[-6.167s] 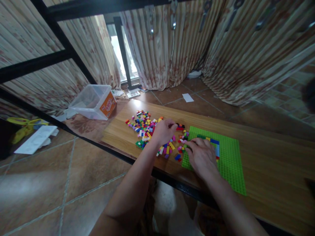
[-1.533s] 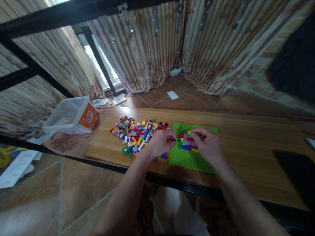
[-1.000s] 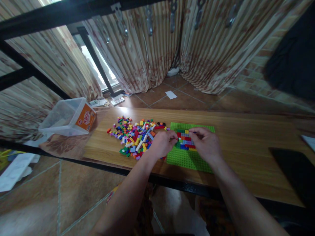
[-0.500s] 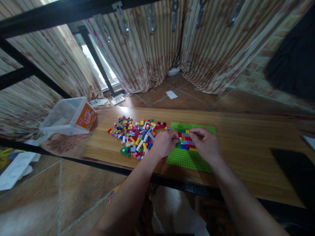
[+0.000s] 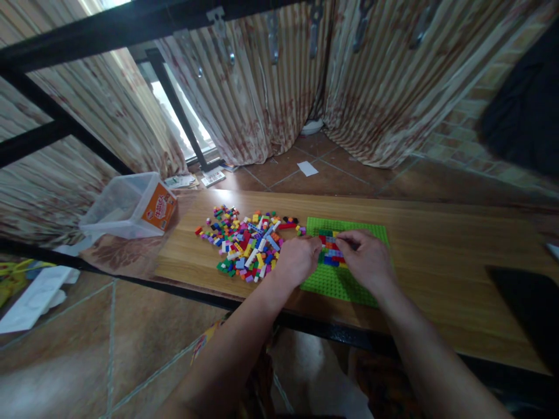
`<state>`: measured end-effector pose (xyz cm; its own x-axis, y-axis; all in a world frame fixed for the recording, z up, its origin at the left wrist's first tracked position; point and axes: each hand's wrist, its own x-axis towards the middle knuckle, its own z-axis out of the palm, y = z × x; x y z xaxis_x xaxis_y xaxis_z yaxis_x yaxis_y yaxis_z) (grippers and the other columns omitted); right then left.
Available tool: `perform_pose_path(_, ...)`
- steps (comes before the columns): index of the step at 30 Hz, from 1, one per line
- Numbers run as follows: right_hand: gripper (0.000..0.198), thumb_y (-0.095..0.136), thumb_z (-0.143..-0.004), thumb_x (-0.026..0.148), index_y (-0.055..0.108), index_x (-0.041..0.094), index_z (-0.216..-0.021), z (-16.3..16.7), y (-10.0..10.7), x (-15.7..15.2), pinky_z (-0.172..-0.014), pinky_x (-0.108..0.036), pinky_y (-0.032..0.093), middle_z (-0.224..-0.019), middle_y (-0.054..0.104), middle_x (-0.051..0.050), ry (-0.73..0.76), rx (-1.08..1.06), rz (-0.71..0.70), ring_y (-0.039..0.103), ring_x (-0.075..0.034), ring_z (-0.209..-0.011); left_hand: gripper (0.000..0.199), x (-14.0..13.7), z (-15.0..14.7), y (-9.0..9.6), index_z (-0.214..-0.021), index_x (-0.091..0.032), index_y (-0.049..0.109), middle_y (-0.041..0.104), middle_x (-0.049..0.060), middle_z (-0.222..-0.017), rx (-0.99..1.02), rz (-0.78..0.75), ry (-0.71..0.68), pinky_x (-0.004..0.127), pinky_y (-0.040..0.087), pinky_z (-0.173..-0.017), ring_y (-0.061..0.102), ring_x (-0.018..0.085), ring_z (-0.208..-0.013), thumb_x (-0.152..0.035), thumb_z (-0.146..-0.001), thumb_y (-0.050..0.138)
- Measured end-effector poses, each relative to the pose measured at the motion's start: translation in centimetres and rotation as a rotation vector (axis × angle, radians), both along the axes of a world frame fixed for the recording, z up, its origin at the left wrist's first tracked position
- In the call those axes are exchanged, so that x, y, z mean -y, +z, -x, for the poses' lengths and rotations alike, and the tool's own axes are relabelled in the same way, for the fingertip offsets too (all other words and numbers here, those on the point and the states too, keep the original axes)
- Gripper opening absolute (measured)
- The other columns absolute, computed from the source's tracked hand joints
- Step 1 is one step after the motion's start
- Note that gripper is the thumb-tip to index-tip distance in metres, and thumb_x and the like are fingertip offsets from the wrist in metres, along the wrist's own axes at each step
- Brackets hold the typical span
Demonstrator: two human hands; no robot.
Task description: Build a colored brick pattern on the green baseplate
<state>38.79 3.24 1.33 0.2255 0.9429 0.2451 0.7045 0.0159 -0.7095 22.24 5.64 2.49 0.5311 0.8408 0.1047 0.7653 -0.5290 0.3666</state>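
Observation:
A green baseplate (image 5: pixel 345 289) lies on the wooden table, with a block of coloured toy bricks (image 5: pixel 332 254) in rows on its upper middle. My left hand (image 5: pixel 299 259) is closed at the left side of these bricks, its fingertips bent inward; whatever they pinch is hidden. Across from it, my right hand (image 5: pixel 364 256) has thumb and index finger pressed together at the right side of the rows. Anything between those fingertips is too small to make out. Loose bricks in many colours form a pile (image 5: pixel 247 241) left of the baseplate.
A clear plastic bin (image 5: pixel 117 206) with an orange label stands at the table's left end. On the right lies a flat black object (image 5: pixel 519 302). A black metal bar (image 5: pixel 144 26) with hooks crosses above, before striped curtains (image 5: pixel 271 105).
The view has shifted slightly, moving the scene a little to the right. My left hand has turned, with its fingers tucked further under. The right hand stays beside the brick rows.

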Motion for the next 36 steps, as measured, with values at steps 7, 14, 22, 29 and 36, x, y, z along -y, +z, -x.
perform_pose_path(7, 0.024, 0.053, -0.081, 0.038, 0.070, 0.021, -0.082, -0.2, -0.5, 0.1, -0.075, -0.040, 0.049, -0.091, 0.068, -0.008, 0.028, 0.045, -0.027, 0.063, -0.022, -0.080, 0.023, 0.4, 0.2, 0.3, -0.090, -0.020, 0.066, 0.070, 0.006, -0.091, -0.065, 0.009, -0.031, 0.027, 0.048, -0.069, 0.066, 0.020, -0.082, -0.023, -0.092, 0.042)
perform_pose_path(14, 0.024, 0.054, -0.083, 0.039, 0.069, 0.021, -0.086, 0.1, -0.1, 0.2, -0.076, -0.038, 0.050, -0.088, 0.069, -0.007, 0.005, -0.009, -0.136, 0.064, -0.021, -0.079, 0.021, -1.1, 2.9, 0.8, -0.096, -0.020, 0.068, 0.071, 0.003, -0.093, 0.226, 0.014, 0.006, 0.024, 0.050, -0.077, 0.066, 0.015, -0.085, -0.018, -0.088, 0.048)
perform_pose_path(22, 0.014, 0.054, -0.087, 0.028, 0.067, 0.023, -0.086, 3.3, 0.8, 1.1, -0.082, -0.035, 0.049, -0.093, 0.068, -0.004, 0.335, -0.003, -0.214, 0.063, -0.019, -0.088, 0.022, -3.1, 6.0, 2.0, -0.093, -0.018, 0.071, 0.074, 0.003, -0.092, 0.440, -0.073, 0.316, 0.024, 0.050, -0.080, 0.066, 0.015, -0.084, -0.013, -0.086, 0.050)
perform_pose_path(29, 0.018, 0.051, -0.090, 0.021, 0.068, 0.023, -0.093, 4.5, 0.0, 1.6, -0.086, -0.037, 0.047, -0.099, 0.067, -0.004, 0.561, 0.126, -0.160, 0.060, -0.020, -0.094, 0.023, -2.9, 6.2, 1.9, -0.091, -0.019, 0.072, 0.074, 0.003, -0.093, 0.439, -0.084, 0.302, 0.024, 0.049, -0.077, 0.066, 0.015, -0.085, -0.013, -0.086, 0.050)
perform_pose_path(36, 0.013, 0.059, -0.087, 0.028, 0.069, 0.022, -0.094, 5.4, 0.6, 2.5, -0.087, -0.039, 0.046, -0.098, 0.067, -0.005, 0.674, 0.231, -0.046, 0.060, -0.021, -0.094, 0.025, -2.8, 6.1, 1.7, -0.097, -0.021, 0.072, 0.074, 0.003, -0.094, 0.399, -0.062, 0.311, 0.023, 0.048, -0.075, 0.066, 0.015, -0.083, -0.017, -0.088, 0.049)
